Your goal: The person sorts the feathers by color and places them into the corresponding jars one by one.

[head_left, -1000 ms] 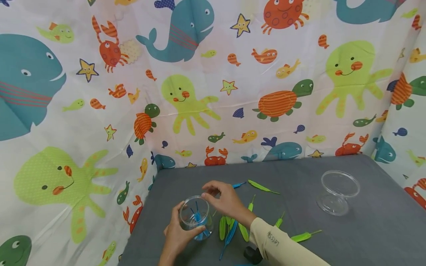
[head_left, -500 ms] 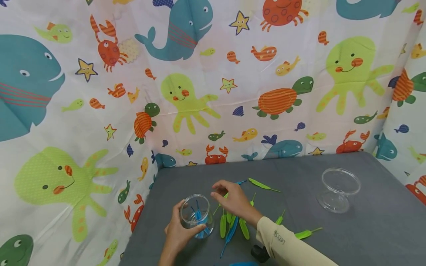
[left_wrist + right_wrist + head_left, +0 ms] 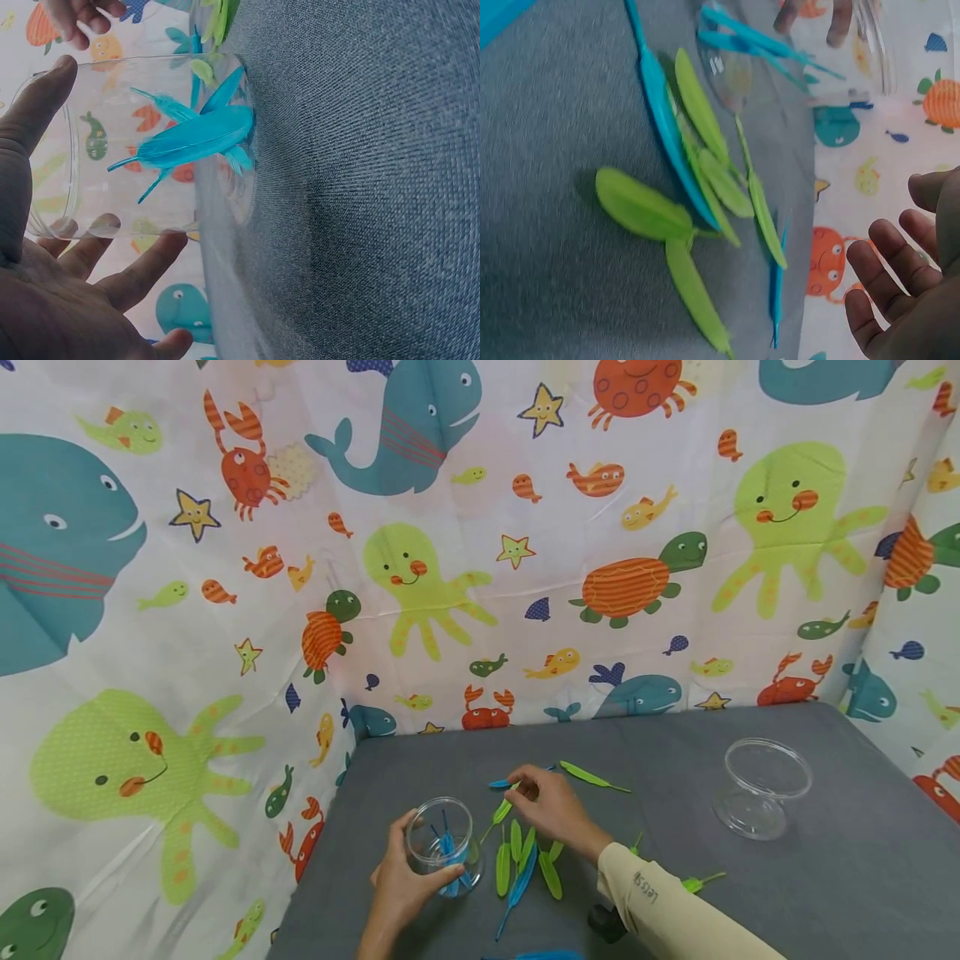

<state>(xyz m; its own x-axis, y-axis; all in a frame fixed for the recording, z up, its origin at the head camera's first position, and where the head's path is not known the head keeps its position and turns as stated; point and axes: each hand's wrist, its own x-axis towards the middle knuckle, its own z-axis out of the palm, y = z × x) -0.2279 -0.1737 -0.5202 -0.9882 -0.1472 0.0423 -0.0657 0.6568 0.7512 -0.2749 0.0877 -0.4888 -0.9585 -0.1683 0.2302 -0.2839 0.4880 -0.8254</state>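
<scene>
My left hand grips a clear jar round its side, thumb in front and fingers behind. Several blue feathers lean inside the jar, shafts toward its mouth. To the right of it, my right hand hovers over the table with loosely bent fingers and nothing held, as the right wrist view confirms. Just left of those fingertips lie a blue feather and a green feather. Below the hand, several green feathers lie clustered with a long blue feather.
A clear footed bowl stands at the table's right. One green feather lies farther back, another beside the right sleeve. Something blue shows at the front edge. A patterned sea-animal curtain encloses the grey table.
My right hand has moved from beside the jar's rim to the right, over the loose feathers, uncovering the blue feather at the back. The left hand and jar have stayed in place.
</scene>
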